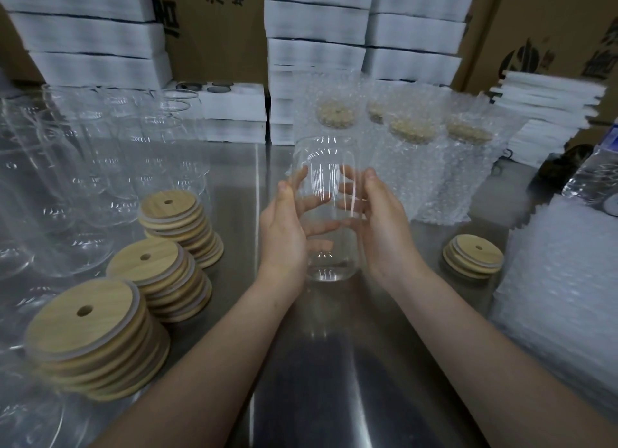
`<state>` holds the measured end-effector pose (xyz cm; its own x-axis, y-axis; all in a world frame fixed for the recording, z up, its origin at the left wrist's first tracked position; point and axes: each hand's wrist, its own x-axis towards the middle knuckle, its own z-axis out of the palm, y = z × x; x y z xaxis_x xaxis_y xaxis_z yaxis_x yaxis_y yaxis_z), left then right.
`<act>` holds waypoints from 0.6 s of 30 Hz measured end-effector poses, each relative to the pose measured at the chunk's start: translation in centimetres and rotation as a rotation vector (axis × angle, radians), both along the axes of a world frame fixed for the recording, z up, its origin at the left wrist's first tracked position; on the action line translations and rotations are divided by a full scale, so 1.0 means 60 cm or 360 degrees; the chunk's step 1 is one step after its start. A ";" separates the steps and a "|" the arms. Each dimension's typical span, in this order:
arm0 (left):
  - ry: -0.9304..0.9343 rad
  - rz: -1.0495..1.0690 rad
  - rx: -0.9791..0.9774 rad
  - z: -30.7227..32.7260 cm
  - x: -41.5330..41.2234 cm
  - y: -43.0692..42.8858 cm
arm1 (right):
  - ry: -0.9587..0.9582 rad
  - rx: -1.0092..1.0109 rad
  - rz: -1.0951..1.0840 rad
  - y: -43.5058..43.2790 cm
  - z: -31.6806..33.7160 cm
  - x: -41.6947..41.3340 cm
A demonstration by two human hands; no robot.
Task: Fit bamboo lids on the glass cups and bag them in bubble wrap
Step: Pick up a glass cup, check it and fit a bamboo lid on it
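- Holds a clear glass cup upright, dead centre of the frame, mouth uncovered; cannot tell whether its base touches the steel table.
- Wraps the left hand round the cup's left side, fingers curled behind the glass and showing through it, thumb up along the near wall.
- Clasps the cup's right side with the right hand, fingers curled round the back in the same way, thumb pointing up.
- Off to the right of the hands, on the table: a short lid stack of bamboo, straw hole on top.
- Over on the left and lower left: three taller lid stacks, each leaning a little, running in a diagonal row towards the bottom left corner.
- Behind those, filling the upper left: a crowd of empty cups, standing close together.
- Behind the held cup, upper right of centre: bagged cups, lidded, standing in bubble wrap.
- Along the right edge: a pile of flat bubble wrap bags, and above it a plastic bottle.
- Across the top: stacked white foam trays with cardboard boxes between and behind them.
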<state>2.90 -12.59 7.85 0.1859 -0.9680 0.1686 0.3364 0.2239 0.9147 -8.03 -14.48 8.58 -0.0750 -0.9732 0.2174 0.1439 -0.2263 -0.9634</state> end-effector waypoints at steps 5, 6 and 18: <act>-0.0383 0.0182 -0.0233 -0.016 0.005 0.001 | 0.0062 -0.0080 0.0160 0.002 0.012 -0.004; -0.0438 0.0210 -0.0263 -0.019 0.005 0.000 | 0.0056 -0.0099 0.0165 0.002 0.014 -0.004; -0.1287 0.0465 -0.0628 -0.017 0.029 0.006 | -0.0096 -0.0279 0.0161 0.013 0.025 -0.009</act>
